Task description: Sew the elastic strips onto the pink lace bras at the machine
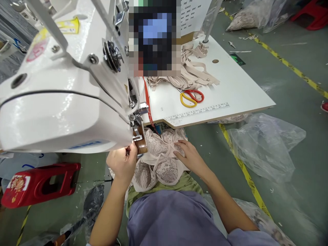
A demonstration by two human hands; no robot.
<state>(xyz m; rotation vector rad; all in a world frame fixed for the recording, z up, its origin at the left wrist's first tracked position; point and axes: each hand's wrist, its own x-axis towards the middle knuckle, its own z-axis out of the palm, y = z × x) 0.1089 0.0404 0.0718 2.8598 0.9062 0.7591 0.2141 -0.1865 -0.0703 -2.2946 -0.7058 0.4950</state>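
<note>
A white sewing machine [64, 99] fills the left of the view, its needle area [137, 131] near the middle. My left hand [124, 162] is closed in a pinch just under the needle area, gripping the edge of beige lace bra pieces [160, 153]. My right hand [188, 155] lies flat with fingers stretched out on top of the lace pieces, which are piled on my lap.
The white table [230, 89] carries red and yellow scissors [192, 97], a heap of beige straps [192, 70] and a printed ruler at its edge. A red plastic stool [38, 184] stands at lower left. Clear plastic bags [263, 143] lie on the green floor with yellow tape lines.
</note>
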